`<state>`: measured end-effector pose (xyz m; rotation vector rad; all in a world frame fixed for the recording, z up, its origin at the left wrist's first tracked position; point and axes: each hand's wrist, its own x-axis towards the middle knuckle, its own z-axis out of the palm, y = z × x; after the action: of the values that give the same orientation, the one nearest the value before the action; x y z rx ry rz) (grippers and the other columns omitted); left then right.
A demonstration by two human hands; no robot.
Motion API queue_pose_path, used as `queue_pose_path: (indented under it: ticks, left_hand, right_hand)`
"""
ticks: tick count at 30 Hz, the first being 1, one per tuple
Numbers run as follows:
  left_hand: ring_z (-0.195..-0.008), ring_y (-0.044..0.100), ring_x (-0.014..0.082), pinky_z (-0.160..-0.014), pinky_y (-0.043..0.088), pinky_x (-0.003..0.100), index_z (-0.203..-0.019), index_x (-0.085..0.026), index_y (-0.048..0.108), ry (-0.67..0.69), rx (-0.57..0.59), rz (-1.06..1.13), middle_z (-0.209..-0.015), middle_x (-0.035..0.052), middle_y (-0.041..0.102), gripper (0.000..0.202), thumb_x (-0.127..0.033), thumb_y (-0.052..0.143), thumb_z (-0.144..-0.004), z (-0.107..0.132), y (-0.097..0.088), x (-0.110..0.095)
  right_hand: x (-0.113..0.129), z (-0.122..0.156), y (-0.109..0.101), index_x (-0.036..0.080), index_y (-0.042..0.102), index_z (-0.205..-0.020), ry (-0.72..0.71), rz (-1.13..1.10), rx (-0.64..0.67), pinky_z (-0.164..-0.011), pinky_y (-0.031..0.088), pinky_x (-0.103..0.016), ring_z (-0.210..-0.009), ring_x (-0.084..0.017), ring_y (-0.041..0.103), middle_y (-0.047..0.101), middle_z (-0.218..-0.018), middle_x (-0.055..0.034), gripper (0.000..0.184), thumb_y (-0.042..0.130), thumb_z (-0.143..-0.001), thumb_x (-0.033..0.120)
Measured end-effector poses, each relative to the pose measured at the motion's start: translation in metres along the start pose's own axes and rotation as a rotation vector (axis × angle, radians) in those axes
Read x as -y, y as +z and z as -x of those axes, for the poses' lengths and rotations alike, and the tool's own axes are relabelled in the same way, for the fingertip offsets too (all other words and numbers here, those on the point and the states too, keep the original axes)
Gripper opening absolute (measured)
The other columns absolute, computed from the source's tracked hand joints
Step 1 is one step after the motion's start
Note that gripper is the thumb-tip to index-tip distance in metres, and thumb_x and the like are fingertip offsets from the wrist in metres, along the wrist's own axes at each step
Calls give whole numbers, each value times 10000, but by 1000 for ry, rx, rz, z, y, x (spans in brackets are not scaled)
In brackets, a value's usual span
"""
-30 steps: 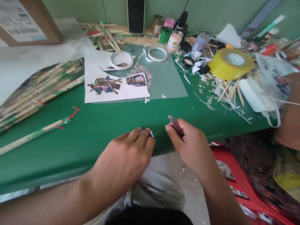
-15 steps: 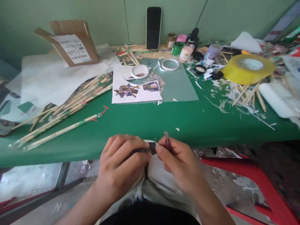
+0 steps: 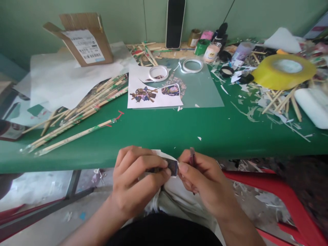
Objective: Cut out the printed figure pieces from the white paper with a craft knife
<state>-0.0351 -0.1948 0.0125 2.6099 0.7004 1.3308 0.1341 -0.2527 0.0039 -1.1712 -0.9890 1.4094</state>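
Observation:
In front of the table edge, above my lap, my left hand (image 3: 139, 174) is closed on a dark printed paper piece (image 3: 173, 166) with white paper (image 3: 157, 152) showing behind it. The fingers hide much of the piece. My right hand (image 3: 202, 177) is closed around a small dark-red cutter knife (image 3: 192, 158), whose tip points up between the fingers. That hand's thumb and forefinger also pinch at the right edge of the printed piece. Beyond the hands lies a white sheet with printed figures (image 3: 133, 102) on a translucent sheet (image 3: 207, 92).
Two white tape rings (image 3: 192, 70) lie near the sheet. Sticks (image 3: 87, 106) and a cardboard box (image 3: 105, 56) are at left. A phone (image 3: 175, 24) leans on the wall. Yellow tape (image 3: 261, 77), jars (image 3: 202, 46) and scraps crowd the right. A red frame (image 3: 276, 191) stands below.
The view has tilted down and shifted left. The printed piece shows more between my hands, with more white paper behind it. The cutter knife's tip stands out less above my right hand.

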Motion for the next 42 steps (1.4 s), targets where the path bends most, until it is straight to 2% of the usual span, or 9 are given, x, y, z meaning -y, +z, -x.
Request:
queue_pose_path:
  ticks: [12,16,20,23,28,31,34,36,42]
  left_hand:
    - [-865,622,159,-748,475,354,-762,-198,639,26,15,-26,-817,-16,696,146,-86,654,-854,-1,-3,7]
    - [-822,596,151,-737,462,343,-718,-209,633,45,11,-51,-746,-25,653,168,-93,691,-825,0,-3,12]
    - [-797,562,157,-724,429,349,-774,-210,664,130,17,-26,-715,-19,622,133,-96,667,-842,1,-1,19]
    - [-841,577,161,-765,442,354,-826,-206,667,196,37,35,-767,-13,653,123,-95,632,-866,0,2,27]
    - [-933,612,169,-800,476,340,-864,-211,669,208,121,29,-875,5,702,117,-134,595,-912,-4,12,45]
    - [-940,639,174,-808,490,335,-927,-227,685,113,259,-71,-961,12,724,132,-164,570,-937,-7,19,56]
    - [-1076,640,197,-967,471,391,-1118,-236,658,59,417,-123,-1138,9,719,199,-195,559,-951,-8,20,61]
    - [-1169,605,223,-1024,437,433,-1205,-233,617,43,461,-145,-1243,18,684,263,-200,552,-952,-6,15,60]
    - [-931,645,236,-750,472,381,-1055,-207,659,-67,402,-312,-1106,68,711,154,-230,598,-914,13,-8,61]
  right_hand:
    - [-2,-6,-6,216,488,-664,-55,63,-80,-441,249,-243,-452,-71,281,350,-540,79,315,563,-910,398]
    - [4,-16,-17,231,424,-626,-123,501,-304,-473,287,-247,-473,-95,342,370,-520,64,349,569,-883,416]
    - [17,-34,-34,228,600,-852,-189,1038,-534,-578,370,-275,-661,-177,563,657,-769,-41,137,540,-865,351]
    - [24,-40,-33,208,645,-894,-155,960,-411,-584,382,-274,-689,-179,577,657,-780,-53,281,480,-920,434]
    - [21,-44,-19,214,531,-709,23,555,-37,-469,280,-244,-505,-99,372,448,-602,41,456,457,-904,620]
    - [18,-55,-20,227,442,-680,-40,773,-153,-526,298,-257,-548,-113,383,461,-606,31,389,472,-906,542]
    - [18,-65,-29,240,378,-710,-82,1080,-241,-523,257,-264,-532,-124,374,460,-587,26,319,370,-950,451]
    - [19,-69,-36,243,371,-736,-97,1193,-164,-498,226,-260,-498,-123,360,431,-554,38,302,316,-972,424]
    - [15,-71,-51,219,458,-711,-387,1441,117,-476,201,-248,-472,-100,357,437,-553,48,361,328,-1009,377]
